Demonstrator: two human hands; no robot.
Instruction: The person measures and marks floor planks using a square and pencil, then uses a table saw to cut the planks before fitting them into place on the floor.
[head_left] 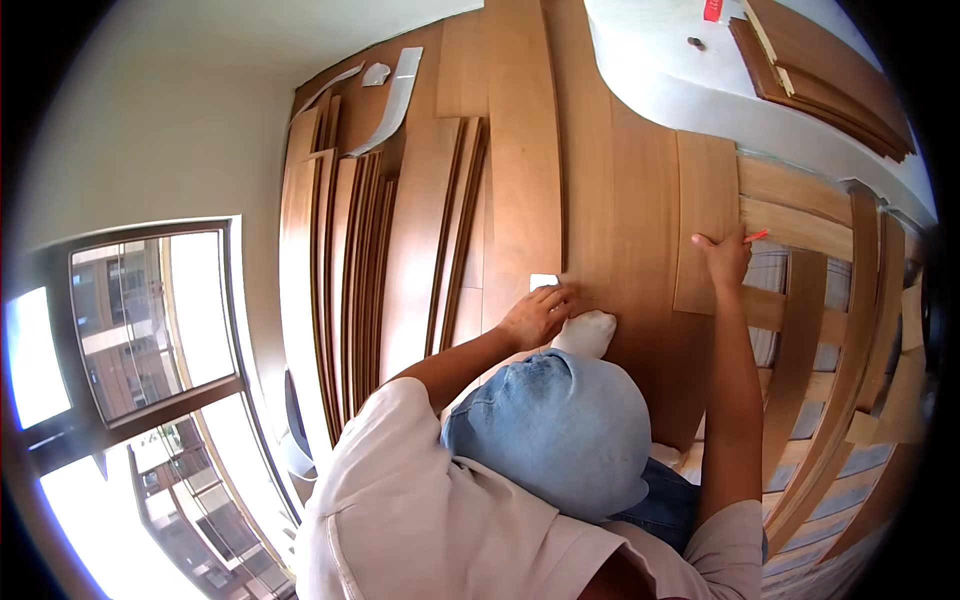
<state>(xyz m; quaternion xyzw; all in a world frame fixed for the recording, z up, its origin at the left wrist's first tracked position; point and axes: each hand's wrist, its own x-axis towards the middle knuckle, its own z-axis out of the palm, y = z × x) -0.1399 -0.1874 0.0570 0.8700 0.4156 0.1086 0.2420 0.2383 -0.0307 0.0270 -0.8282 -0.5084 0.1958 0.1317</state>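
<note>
My right hand (727,262) is at the right edge of a short wooden floorboard (706,200), its thumb on the board's face. Out from its curled fingers sticks a thin red-orange stick (757,236), like a pencil; its other end is hidden in the hand. My left hand (540,317) lies on the laid wood floor (640,230) with its fingers stretched out, close by my white-socked foot (588,334). Just beyond its fingertips is a small white piece (544,281), and I cannot tell whether they touch it.
Stacks of long floorboards (420,220) lean or lie along the left, beside a window (150,320). On the right, wooden battens (800,340) cross over a grey underlay. More boards (820,70) rest on a white curved ledge (650,85). A strip of grey foam (395,100) lies far left.
</note>
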